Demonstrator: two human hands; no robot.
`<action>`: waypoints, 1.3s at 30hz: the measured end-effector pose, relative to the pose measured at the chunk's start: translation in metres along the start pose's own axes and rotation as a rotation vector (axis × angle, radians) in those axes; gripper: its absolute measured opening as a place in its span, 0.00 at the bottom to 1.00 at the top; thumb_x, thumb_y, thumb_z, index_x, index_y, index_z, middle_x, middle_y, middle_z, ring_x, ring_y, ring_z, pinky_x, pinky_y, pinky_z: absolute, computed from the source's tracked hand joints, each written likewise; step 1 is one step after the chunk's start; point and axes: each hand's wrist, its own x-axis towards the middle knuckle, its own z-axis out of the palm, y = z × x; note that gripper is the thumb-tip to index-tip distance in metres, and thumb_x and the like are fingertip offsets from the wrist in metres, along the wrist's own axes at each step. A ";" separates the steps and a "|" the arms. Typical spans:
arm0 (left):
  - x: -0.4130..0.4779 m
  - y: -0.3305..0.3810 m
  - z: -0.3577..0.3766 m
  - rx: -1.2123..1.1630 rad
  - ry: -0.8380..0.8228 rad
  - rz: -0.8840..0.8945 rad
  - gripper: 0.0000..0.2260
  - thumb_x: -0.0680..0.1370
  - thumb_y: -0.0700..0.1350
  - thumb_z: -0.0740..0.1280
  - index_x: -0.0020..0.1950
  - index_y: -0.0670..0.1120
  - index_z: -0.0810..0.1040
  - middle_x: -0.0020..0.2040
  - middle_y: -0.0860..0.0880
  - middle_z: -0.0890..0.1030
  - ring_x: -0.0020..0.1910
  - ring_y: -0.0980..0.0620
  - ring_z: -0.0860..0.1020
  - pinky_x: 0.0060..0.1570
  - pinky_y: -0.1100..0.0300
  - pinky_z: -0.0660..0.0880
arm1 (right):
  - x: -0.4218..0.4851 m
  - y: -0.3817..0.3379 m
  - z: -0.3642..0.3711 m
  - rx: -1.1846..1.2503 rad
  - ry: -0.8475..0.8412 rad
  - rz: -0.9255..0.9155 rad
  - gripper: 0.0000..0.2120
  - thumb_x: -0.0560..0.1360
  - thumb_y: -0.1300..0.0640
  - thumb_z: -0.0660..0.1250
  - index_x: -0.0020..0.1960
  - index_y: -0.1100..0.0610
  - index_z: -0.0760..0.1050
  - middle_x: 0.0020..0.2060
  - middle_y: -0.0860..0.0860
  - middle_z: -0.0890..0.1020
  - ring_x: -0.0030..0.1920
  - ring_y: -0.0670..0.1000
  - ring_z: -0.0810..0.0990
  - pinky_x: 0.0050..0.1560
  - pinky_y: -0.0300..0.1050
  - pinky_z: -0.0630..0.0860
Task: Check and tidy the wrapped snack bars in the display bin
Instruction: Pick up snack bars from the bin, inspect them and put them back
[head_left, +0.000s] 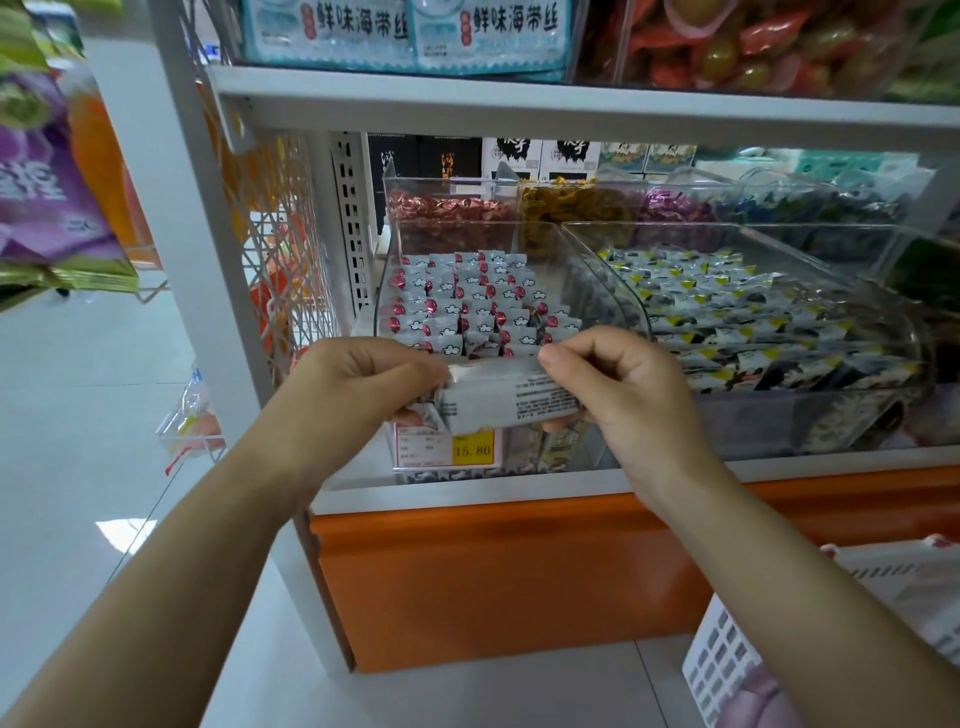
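**One bar up at the front of the display bin**

Both hands are in, and both are clamped on the same wrapped snack bar (506, 400). The left hand (363, 384) grips the bar's left end with its fingers curled round it. The right hand (618, 384) pinches the right end, thumb on the top edge and fingers tucked underneath. The bar lies level between them with its printed back panel facing the camera. It sits right at the front lip of the clear display bin (621, 291).

Inside the bin, behind the held bar, the rest of the bars (467, 301) stand on end in tight rows, pale wrappers with red dots. On the bin's front wall, directly below the held bar, a price tag (452, 449) shows 15.80 on yellow.

To the right of the bin, touching it, is a second clear bin (831, 415) filled with yellow-marked bars (727, 306) lying flat in layers. Behind the bin, smaller clear boxes hold twisted sweets (447, 205) in red, gold and purple. Below the bin runs the white shelf edge (779, 470), then an orange base panel (493, 571). Lower and to the right of the bin is a white slotted basket (727, 649).
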 end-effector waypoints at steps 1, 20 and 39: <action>0.000 0.000 0.000 0.007 -0.001 0.002 0.11 0.74 0.43 0.67 0.34 0.52 0.84 0.37 0.55 0.84 0.37 0.59 0.82 0.34 0.72 0.75 | 0.000 0.000 0.000 0.002 0.000 0.006 0.08 0.75 0.60 0.67 0.38 0.58 0.79 0.31 0.48 0.81 0.33 0.46 0.80 0.30 0.40 0.77; 0.001 -0.004 0.011 0.040 0.055 0.094 0.08 0.77 0.43 0.63 0.52 0.51 0.79 0.43 0.55 0.83 0.41 0.63 0.81 0.36 0.76 0.73 | 0.006 -0.005 -0.010 0.296 -0.082 0.371 0.13 0.66 0.54 0.68 0.40 0.65 0.79 0.34 0.56 0.84 0.33 0.53 0.84 0.27 0.39 0.79; 0.016 -0.006 0.016 0.523 0.393 0.300 0.15 0.79 0.55 0.57 0.55 0.50 0.79 0.49 0.49 0.82 0.51 0.56 0.77 0.49 0.55 0.74 | 0.019 0.002 0.003 0.041 0.109 0.070 0.09 0.75 0.59 0.67 0.53 0.61 0.79 0.38 0.53 0.82 0.34 0.47 0.82 0.40 0.41 0.81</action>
